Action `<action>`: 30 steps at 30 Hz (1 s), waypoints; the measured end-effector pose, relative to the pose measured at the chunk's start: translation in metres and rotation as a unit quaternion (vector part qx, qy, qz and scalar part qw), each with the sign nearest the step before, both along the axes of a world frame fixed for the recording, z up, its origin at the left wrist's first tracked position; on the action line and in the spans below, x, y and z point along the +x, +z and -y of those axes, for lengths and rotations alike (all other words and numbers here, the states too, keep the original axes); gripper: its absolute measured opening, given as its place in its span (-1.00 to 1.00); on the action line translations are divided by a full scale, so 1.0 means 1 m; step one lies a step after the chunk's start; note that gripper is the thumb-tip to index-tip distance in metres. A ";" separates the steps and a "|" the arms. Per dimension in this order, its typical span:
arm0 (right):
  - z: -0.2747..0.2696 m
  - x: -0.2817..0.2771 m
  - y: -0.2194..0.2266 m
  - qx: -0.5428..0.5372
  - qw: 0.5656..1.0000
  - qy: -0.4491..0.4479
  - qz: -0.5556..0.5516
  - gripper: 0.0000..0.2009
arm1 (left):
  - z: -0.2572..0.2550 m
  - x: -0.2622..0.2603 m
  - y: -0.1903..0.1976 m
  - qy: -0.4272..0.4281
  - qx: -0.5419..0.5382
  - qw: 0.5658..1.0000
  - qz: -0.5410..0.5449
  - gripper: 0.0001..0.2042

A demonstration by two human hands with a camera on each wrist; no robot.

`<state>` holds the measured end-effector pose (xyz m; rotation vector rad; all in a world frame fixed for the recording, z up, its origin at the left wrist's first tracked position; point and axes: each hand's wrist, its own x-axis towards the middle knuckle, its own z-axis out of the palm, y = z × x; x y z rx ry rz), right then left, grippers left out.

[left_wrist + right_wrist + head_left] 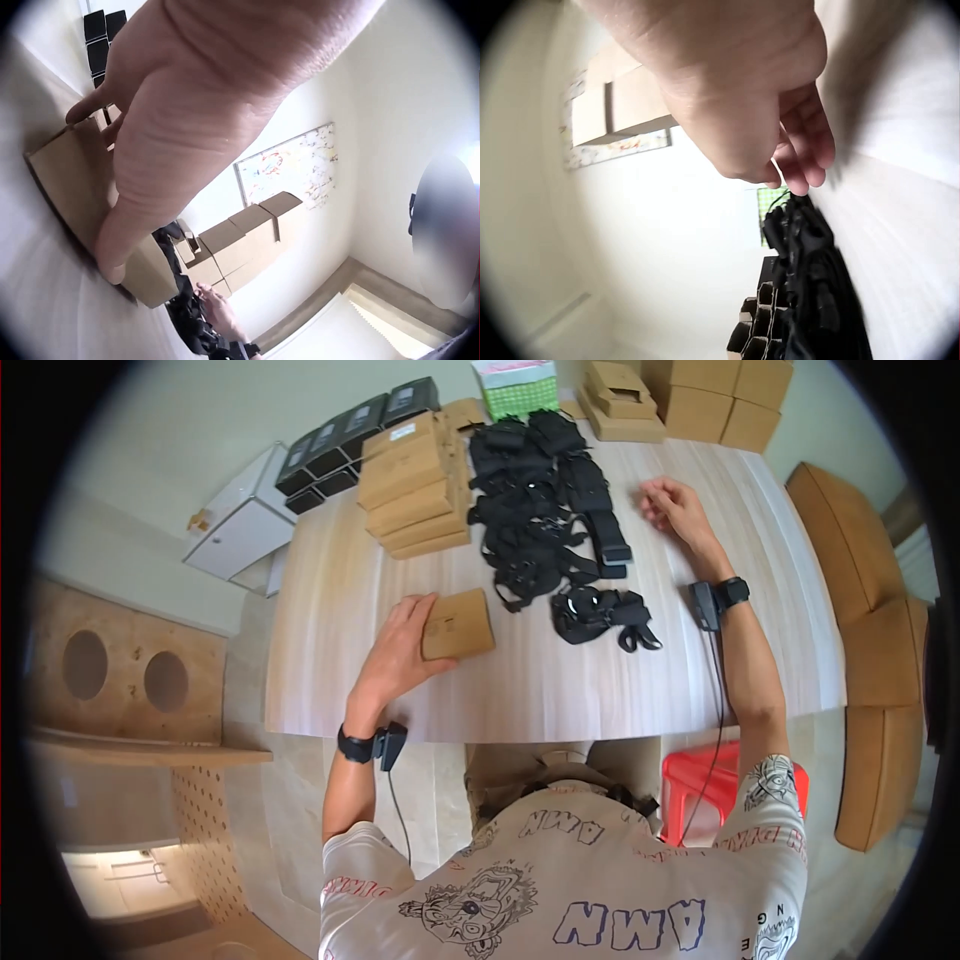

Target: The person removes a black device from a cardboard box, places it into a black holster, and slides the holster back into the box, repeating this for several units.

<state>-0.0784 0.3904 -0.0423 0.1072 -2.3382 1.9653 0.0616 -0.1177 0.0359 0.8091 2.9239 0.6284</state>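
The left hand grips the small cardboard box between thumb and fingers, probably to steady it. Right of the box lies a black strap bundle; beyond it, a carton stack hems movement. The right hand, loosely bent and holding nothing, is well right of the box. Bare table separates the box from the near edge.

Two hands, the left hand and the right hand, and one small carton are over one tabletop. One separate bundle of black straps lies near one larger strap pile, its pieces too tangled to count. There are also one green-checked package and one red stool.
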 end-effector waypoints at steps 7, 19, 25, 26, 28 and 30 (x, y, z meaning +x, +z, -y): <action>0.063 0.124 0.095 0.253 0.957 0.123 -0.069 -0.72 | -0.024 0.042 -0.014 -0.037 -0.001 0.999 0.000 -0.06; 0.115 0.222 0.043 0.403 0.889 0.087 -0.199 -0.38 | -0.038 0.012 -0.033 -0.095 0.064 0.993 -0.037 -0.06; 0.142 0.211 0.034 0.397 0.886 0.086 -0.225 -0.37 | -0.049 0.025 -0.031 -0.098 0.080 0.991 -0.040 -0.05; 0.146 0.210 0.033 0.407 0.883 0.109 -0.208 -0.38 | -0.049 0.028 -0.032 -0.097 0.080 0.991 -0.039 -0.05; 0.156 0.213 0.036 0.376 0.902 0.107 -0.183 -0.45 | -0.047 0.031 -0.033 -0.092 0.086 0.990 -0.068 -0.06; 0.165 0.215 0.025 0.302 0.930 0.072 -0.195 -0.52 | -0.052 0.037 -0.033 -0.097 0.084 0.990 -0.051 -0.06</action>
